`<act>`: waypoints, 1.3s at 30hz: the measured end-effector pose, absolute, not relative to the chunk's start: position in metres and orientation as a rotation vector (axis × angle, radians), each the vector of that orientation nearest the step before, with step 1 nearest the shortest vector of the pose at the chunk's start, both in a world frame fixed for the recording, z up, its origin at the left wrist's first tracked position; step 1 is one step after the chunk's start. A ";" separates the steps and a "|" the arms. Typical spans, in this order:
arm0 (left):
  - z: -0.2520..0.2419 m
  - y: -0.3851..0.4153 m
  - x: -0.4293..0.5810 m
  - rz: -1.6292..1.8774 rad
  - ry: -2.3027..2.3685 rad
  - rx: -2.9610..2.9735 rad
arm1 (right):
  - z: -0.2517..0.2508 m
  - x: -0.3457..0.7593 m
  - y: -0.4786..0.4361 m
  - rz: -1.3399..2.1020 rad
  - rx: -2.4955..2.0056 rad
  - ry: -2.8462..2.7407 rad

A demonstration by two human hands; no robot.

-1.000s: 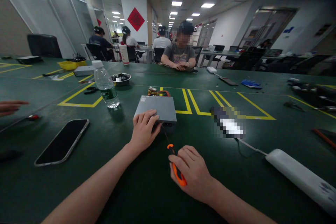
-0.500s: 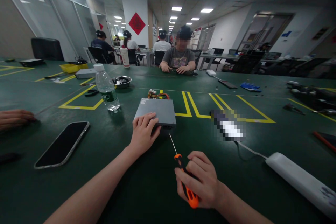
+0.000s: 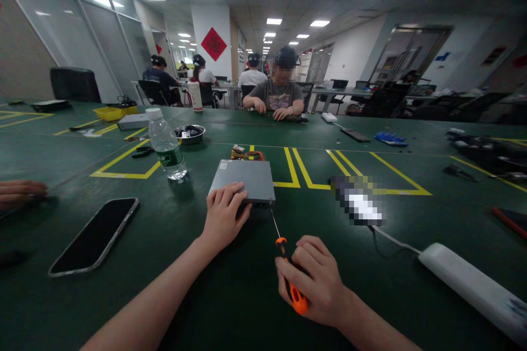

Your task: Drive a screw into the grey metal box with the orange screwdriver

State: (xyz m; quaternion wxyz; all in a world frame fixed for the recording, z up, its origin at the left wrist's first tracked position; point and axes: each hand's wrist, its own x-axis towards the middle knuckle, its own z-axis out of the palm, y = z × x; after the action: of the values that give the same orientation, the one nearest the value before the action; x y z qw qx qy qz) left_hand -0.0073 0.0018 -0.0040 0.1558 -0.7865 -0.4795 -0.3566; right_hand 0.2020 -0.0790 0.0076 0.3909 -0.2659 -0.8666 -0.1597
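A grey metal computer power supply (image 3: 251, 175) lies flat on the green table, its bundle of coloured wires (image 3: 247, 154) at the far side. My left hand (image 3: 225, 208) grips its near left corner, fingers on top and thumb along the front side. In my right hand (image 3: 315, 279) is a screwdriver (image 3: 297, 297) with an orange and black handle, fingers closed round it. Its thin shaft points up and away, and the tip is at the front right edge of the power supply. Whether the tip sits in a screw I cannot tell.
A water bottle (image 3: 167, 145) and a phone (image 3: 96, 236) are on the left, near another person's hand (image 3: 22, 191). Behind the bottle stands a metal bowl (image 3: 190, 134). To the right lie a blurred lit device (image 3: 358, 203) and a white power strip (image 3: 469, 279). A person (image 3: 278, 93) sits opposite.
The screwdriver has moved slightly, its tip going from just short of the power supply to its front edge. My left hand stays on the power supply. The view has tilted a little.
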 end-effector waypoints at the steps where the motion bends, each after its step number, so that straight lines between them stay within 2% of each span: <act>1: -0.004 0.002 -0.007 -1.020 -1.374 -2.250 | 0.007 0.202 -0.079 -0.412 -0.675 -2.203; 28: -0.003 0.001 -0.007 -1.020 -1.396 -2.262 | 0.015 0.200 -0.082 -0.330 -0.735 -2.165; 39: -0.003 0.001 -0.008 -1.003 -1.386 -2.260 | 0.014 0.193 -0.091 -0.441 -0.770 -2.208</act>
State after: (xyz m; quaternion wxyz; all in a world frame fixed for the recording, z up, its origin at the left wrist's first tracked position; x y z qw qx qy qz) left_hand -0.0079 0.0008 -0.0028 0.1528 -0.7879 -0.4834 -0.3497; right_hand 0.1926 -0.0906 0.0140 0.3717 -0.3003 -0.8614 -0.1721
